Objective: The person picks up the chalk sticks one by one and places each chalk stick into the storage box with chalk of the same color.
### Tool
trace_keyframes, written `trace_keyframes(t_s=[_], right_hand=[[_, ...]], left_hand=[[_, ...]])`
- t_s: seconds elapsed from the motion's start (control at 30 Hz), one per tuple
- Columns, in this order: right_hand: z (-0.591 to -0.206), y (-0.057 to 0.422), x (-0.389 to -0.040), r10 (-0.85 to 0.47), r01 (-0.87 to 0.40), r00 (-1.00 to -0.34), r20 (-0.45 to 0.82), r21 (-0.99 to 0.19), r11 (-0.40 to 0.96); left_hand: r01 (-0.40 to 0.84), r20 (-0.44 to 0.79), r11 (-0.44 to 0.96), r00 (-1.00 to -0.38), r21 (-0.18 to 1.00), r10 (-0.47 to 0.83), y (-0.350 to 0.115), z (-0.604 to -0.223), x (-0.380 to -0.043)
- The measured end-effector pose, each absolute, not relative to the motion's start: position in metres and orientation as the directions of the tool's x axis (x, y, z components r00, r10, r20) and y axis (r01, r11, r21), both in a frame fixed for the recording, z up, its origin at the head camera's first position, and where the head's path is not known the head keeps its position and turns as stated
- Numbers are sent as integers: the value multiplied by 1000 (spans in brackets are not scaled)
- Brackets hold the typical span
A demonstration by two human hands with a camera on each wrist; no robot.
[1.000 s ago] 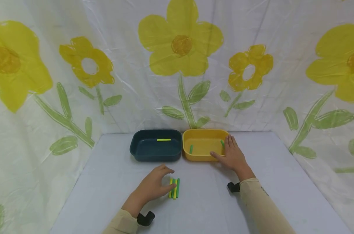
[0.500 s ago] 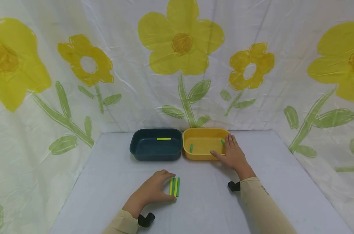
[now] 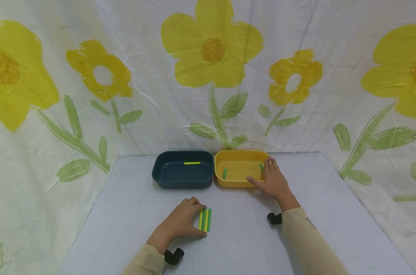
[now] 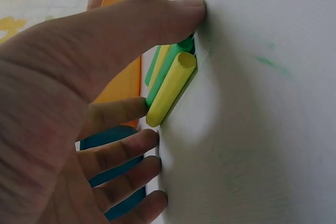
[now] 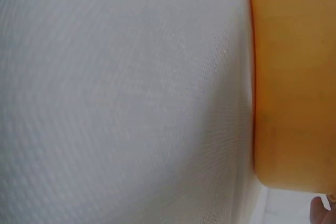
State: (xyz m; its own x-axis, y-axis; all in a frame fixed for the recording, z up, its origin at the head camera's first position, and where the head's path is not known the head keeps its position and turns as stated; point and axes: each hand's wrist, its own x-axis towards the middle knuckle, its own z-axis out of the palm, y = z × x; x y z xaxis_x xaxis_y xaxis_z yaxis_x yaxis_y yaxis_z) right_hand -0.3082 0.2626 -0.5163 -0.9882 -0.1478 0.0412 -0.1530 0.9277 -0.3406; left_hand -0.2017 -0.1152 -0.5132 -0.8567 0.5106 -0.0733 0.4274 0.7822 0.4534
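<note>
My left hand [image 3: 180, 221] curves around a row of short yellow sticks [image 4: 173, 90] and green sticks [image 3: 209, 220] that look like chalk. Its thumb lies at their near ends and its index finger [image 4: 118, 114] at their far ends. The other fingers spread beside the row. No stick is lifted; the thumb hides some ends in the left wrist view. My right hand [image 3: 276, 185] rests on the right end of a yellow tray [image 3: 239, 184], fingers straight along its side and thumb at the front rim. Two green sticks [image 3: 224, 174] lie inside that tray.
A dark teal tray [image 3: 184, 185] stands directly left of the yellow one, with one yellow stick [image 3: 192, 163] in it. Both trays sit at the back of the white-covered table [image 3: 125, 214], before a flower-printed curtain [image 3: 146, 76]. A small green smudge [image 4: 270, 62] marks the cloth.
My left thumb has moved from across the sticks to their near ends, and the index finger has come to their far ends. The right hand has stayed on the yellow tray.
</note>
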Motion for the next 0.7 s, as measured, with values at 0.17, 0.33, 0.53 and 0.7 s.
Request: trace_keyframes(t_s=[0.17,0.33,0.53,0.7], right_hand=[[-516,263,-308,-148,-155,-988,47,-341,927],[-516,262,-308,-150,-157,-988,45,-337,928],[-516,262,-308,-148,-156,-988,49,-340,927],[-518,262,-308,-151,-160,-987,52,-337,928]], left_hand=[[438,-62,776,-853,453,518,-115,-512,-201],[445,-54,768,-850,461,524,-114,-510,-201],[434,-60,768,-853,471,519,-115,-510,-201],[411,-72,768,-860,490,506,-115,-511,-200]])
